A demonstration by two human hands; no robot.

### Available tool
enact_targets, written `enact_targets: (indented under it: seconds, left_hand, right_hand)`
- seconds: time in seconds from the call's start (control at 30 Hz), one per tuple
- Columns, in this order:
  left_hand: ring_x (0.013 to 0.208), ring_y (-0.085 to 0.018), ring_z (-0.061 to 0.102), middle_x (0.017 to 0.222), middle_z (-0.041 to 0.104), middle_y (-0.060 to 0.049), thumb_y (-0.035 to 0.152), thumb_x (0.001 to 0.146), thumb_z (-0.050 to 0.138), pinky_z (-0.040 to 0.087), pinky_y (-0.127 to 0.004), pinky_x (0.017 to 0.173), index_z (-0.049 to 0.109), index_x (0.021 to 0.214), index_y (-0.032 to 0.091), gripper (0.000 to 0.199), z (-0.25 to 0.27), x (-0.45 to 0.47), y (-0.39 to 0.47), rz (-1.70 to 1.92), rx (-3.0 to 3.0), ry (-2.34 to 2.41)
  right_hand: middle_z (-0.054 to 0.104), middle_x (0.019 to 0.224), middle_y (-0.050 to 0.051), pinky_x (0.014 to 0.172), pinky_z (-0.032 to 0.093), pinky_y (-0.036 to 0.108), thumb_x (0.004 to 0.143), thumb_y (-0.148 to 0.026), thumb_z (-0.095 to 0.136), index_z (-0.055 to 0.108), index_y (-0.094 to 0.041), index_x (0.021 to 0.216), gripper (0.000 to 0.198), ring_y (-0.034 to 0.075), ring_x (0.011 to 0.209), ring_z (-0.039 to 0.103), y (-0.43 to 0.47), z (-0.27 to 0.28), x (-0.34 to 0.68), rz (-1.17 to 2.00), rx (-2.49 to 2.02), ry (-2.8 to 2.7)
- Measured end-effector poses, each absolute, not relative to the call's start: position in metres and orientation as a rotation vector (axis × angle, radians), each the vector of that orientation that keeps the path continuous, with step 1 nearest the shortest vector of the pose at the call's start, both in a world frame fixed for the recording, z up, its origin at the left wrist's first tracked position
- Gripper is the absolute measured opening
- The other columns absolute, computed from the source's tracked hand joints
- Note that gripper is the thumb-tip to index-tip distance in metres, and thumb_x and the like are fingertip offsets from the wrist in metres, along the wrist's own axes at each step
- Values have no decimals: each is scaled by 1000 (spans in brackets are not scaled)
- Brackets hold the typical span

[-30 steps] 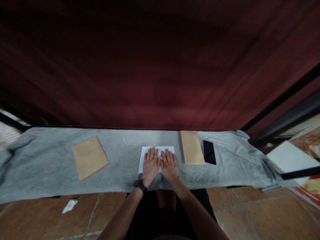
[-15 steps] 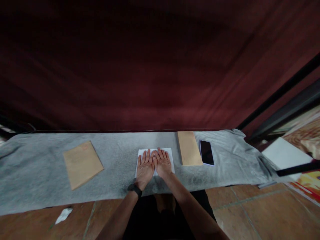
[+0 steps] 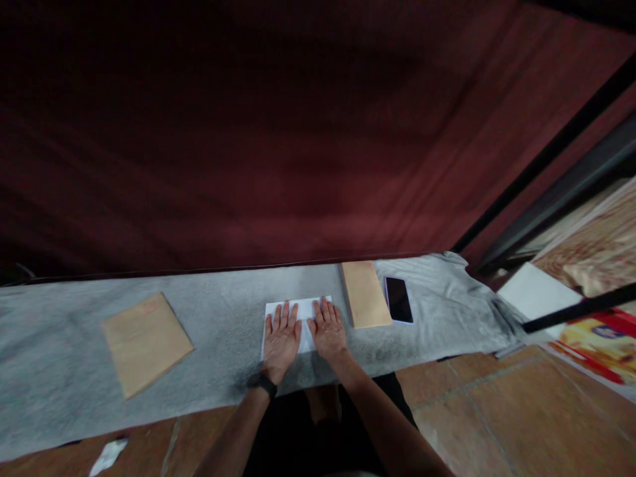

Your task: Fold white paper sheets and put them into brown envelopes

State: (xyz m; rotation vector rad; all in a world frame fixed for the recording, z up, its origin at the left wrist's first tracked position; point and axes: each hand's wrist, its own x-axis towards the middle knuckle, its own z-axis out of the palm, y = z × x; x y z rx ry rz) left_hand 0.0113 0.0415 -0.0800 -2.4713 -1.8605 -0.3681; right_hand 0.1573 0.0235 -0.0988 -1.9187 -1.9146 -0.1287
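Observation:
A white sheet of paper (image 3: 307,339) lies on the grey cloth in front of me, partly covered by both hands. My left hand (image 3: 281,338) rests flat on its left half, fingers stretched out and pointing away from me. On the right half lies my right hand (image 3: 328,331), also flat with its fingers extended. A narrow strip of paper shows between the two hands. Just right of the sheet sits a tan, flat rectangular block or stack (image 3: 366,295). Further left is a brown paper envelope-like piece (image 3: 148,344), turned at an angle.
A phone (image 3: 399,300) lies beside the tan block. Grey cloth (image 3: 223,311) covers the long surface, and a dark red curtain (image 3: 298,165) hangs behind it. Dark poles (image 3: 551,152), a white panel (image 3: 536,298) and a red-yellow printed sheet (image 3: 606,341) are at right. Crumpled paper (image 3: 109,456) lies on the tiled floor.
My hands have slid apart over the white sheet, from touching at the thumbs to a gap between them. The view has turned slightly to the right.

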Motion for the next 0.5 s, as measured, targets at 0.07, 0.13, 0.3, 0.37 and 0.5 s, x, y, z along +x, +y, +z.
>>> enact_targets:
  seconds: [0.07, 0.13, 0.3, 0.37, 0.5]
  left_hand:
    - [150, -29, 25, 160, 36, -9, 32, 99, 33, 19, -54, 121, 42, 151, 20, 54, -79, 11, 41, -355, -2475, -1857]
    - [151, -29, 24, 159, 36, -9, 31, 99, 33, 19, -54, 121, 40, 152, 20, 55, -79, 11, 41, -351, -2477, -1857]
    - [151, -29, 24, 159, 36, -9, 31, 99, 33, 19, -54, 121, 39, 153, 20, 55, -80, 11, 42, -346, -2476, -1836]
    - [150, -29, 25, 160, 35, -9, 32, 100, 32, 19, -54, 121, 39, 153, 20, 55, -80, 11, 41, -334, -2471, -1826]
    - [149, -27, 29, 159, 36, -10, 39, 101, 31, 23, -49, 121, 38, 153, 18, 56, -84, 5, 39, -340, -2449, -1806]
  right_hand:
    - [39, 156, 18, 115, 31, 48, 102, -38, 46, 42, -13, 150, 55, 31, 142, 40, 21, -100, 158, -150, -1925, -1902]
    - [39, 156, 18, 115, 32, 47, 102, -38, 46, 42, -13, 150, 55, 31, 142, 40, 19, -101, 160, -161, -1928, -1895]
    - [39, 156, 18, 116, 32, 48, 102, -38, 45, 41, -12, 150, 56, 31, 142, 40, 15, -105, 162, -178, -1923, -1871]
    - [39, 156, 18, 115, 32, 48, 102, -38, 44, 41, -11, 150, 55, 31, 142, 41, 12, -106, 163, -194, -1910, -1861]
    - [40, 155, 19, 115, 32, 49, 102, -37, 43, 40, -10, 151, 56, 31, 141, 41, 8, -108, 164, -217, -1884, -1855]
